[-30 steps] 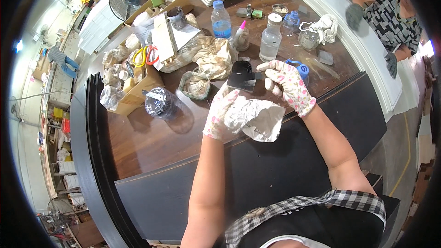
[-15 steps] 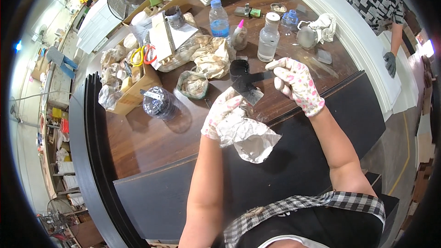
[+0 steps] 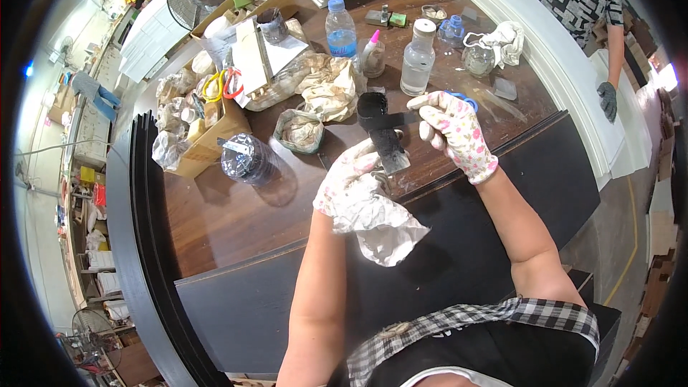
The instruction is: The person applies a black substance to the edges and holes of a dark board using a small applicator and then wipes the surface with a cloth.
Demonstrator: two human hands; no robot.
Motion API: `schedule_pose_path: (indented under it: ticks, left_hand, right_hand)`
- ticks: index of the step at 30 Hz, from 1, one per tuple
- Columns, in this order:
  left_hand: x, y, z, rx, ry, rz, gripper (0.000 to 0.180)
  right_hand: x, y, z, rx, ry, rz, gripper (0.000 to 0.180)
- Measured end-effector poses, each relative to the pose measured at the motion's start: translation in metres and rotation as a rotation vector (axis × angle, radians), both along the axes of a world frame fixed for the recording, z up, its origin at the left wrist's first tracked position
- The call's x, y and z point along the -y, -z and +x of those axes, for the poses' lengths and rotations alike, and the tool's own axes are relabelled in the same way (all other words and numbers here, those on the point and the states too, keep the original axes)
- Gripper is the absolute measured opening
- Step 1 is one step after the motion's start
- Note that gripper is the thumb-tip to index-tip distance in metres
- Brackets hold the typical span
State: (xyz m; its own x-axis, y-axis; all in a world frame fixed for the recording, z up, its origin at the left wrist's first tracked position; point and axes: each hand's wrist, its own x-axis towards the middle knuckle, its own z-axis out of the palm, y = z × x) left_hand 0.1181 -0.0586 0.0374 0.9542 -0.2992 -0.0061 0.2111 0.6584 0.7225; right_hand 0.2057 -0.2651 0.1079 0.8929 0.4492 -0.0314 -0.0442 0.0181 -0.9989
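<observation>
Left hand (image 3: 350, 180) holds crumpled white sheet (image 3: 387, 229); right hand (image 3: 456, 135) pinches black strip (image 3: 400, 120).

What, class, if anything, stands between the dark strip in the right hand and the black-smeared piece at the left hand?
Nothing visible does. The dark strip in the right hand overlaps the black-smeared piece at the left hand in this view; the crumpled white sheet hangs below. Whether strip and piece touch is unclear.

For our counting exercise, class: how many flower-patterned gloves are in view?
2: one on the person's left hand, which holds a crumpled white sheet, and one on the right hand. Any others tucked out of sight cannot be counted.
</observation>
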Motion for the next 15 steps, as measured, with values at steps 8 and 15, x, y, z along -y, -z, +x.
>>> schedule_pose_path:
  ticks: [8, 15]
  left_hand:
    - [0.003, -0.009, -0.005, 0.009, 0.013, -0.043, 0.058]
    - [0.004, -0.01, -0.005, 0.023, -0.016, 0.019, 0.066]
  right_hand:
    - [-0.001, -0.001, -0.001, -0.03, 0.072, 0.001, 0.019]
    - [0.004, 0.004, -0.005, -0.018, 0.079, -0.024, 0.02]
